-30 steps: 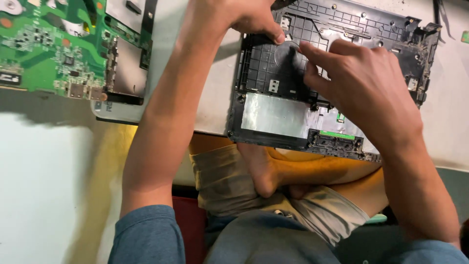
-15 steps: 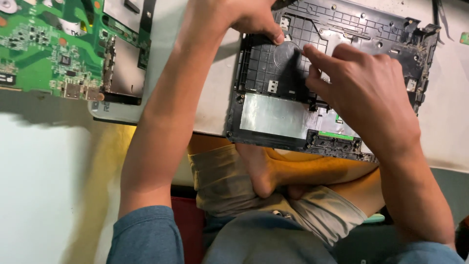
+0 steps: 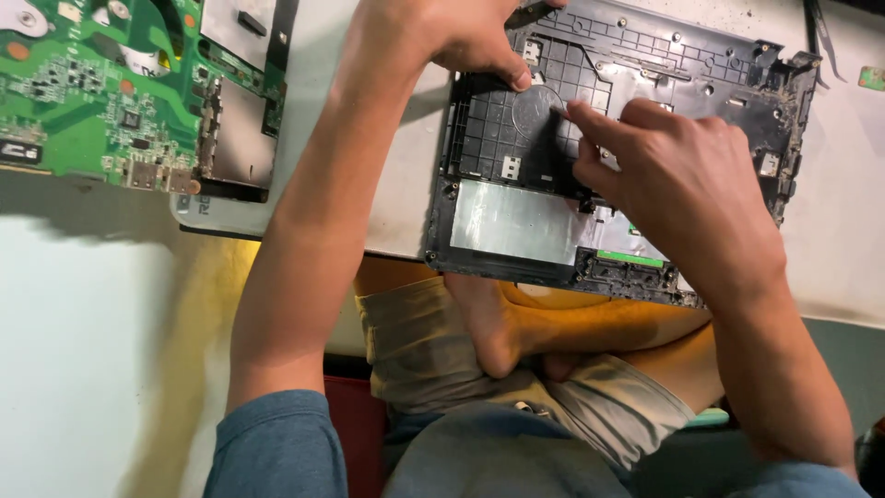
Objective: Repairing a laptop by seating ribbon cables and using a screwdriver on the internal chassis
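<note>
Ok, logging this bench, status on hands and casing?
Left hand pressing casing top edge. Right hand fingertips on its inner panel. Green board lies apart, left. Nothing blocking.

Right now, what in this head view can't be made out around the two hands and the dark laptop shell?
- Left hand: cut off by the top edge; its grip is unclear.
- Right hand: fingertips too small to tell if pinching anything.
- Dark plastic laptop shell: middle hidden by the right hand.
- Green circuit board: cut off by the left edge.

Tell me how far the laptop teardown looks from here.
Done: the green circuit board lies out, left of the black laptop shell. In hand: the left hand steadies the shell's top edge, and the right hand fingers press inside it. Left: the silver plate remains fitted.
</note>
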